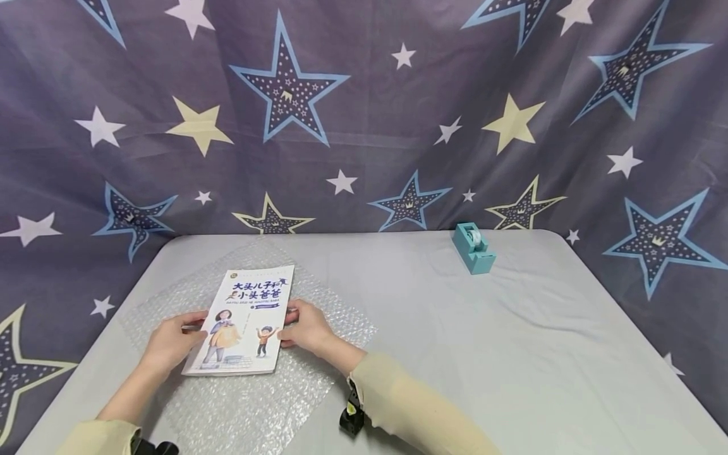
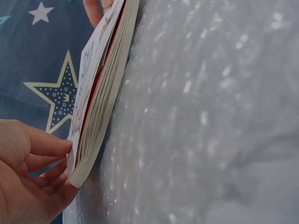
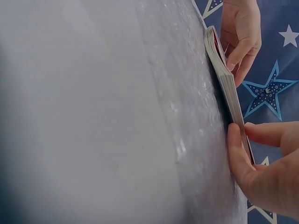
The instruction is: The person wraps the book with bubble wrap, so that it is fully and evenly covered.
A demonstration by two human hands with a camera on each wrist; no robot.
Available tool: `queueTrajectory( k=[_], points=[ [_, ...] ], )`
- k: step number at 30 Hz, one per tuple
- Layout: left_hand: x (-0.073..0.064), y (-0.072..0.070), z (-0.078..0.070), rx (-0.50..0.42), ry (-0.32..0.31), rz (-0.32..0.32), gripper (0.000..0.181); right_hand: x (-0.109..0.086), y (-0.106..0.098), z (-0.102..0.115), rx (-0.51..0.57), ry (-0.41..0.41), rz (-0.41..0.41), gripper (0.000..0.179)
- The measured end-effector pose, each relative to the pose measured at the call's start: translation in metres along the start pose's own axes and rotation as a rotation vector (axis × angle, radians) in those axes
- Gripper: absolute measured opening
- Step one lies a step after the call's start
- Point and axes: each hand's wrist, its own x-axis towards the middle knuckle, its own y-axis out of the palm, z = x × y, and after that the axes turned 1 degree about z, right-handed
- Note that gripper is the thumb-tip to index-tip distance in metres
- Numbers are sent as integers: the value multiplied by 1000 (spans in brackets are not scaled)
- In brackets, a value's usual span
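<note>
A white paperback book (image 1: 244, 322) with cartoon figures and blue Chinese lettering on its cover lies face up over a sheet of bubble wrap (image 1: 227, 411). My left hand (image 1: 173, 341) grips the book's left edge, thumb on the cover. At the opposite edge, my right hand (image 1: 309, 325) pinches the book between thumb and fingers. The left wrist view shows the page edges of the book (image 2: 100, 102) slightly fanned, close over the bubble wrap (image 2: 187, 102). In the right wrist view the spine side of the book (image 3: 232, 95) sits between the right thumb and fingers.
A teal tape dispenser (image 1: 474, 249) with a roll of clear tape stands at the table's back right. The pale grey tabletop (image 1: 512, 354) has creases on its right side. Behind it hangs a dark star-patterned curtain (image 1: 364, 114).
</note>
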Motion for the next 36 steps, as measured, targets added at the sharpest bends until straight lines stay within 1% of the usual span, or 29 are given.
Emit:
queueTrajectory(
  k=[3, 6, 12, 16, 19, 21, 24, 27, 28, 33, 35, 36],
  points=[
    [-1, 0, 0, -4, -12, 4, 46, 0, 2, 0, -53, -4, -15, 50],
    [-1, 0, 1, -3, -10, 2, 46, 1, 3, 0, -77, 4, -32, 51],
    [2, 3, 3, -25, -6, 4, 46, 1, 1, 1, -84, 16, -51, 56],
    [3, 4, 4, -22, -7, 10, 46, 2, -1, 1, -109, 18, -50, 57],
    [3, 3, 5, -12, -9, 15, 47, 2, 0, 2, -142, 6, -38, 54],
    [3, 2, 6, -34, -17, 31, 47, 2, 0, 2, -154, -5, -34, 51],
    [4, 1, 11, -128, -41, 82, 49, 1, -1, 2, -158, -23, -30, 48],
    [4, 0, 15, -222, -58, 133, 50, 0, -1, 2, -181, -26, -32, 51],
    [5, 0, 16, -236, -56, 143, 50, 0, -1, 3, -196, -23, -33, 52],
    [7, -2, 18, -230, -32, 165, 56, -1, -3, 4, -354, -33, -39, 55],
    [7, -3, 17, -212, -26, 177, 59, -1, -4, 4, -400, -45, -33, 55],
    [8, -4, 17, -202, -25, 184, 61, -1, -4, 4, -406, -48, -28, 55]
  ],
)
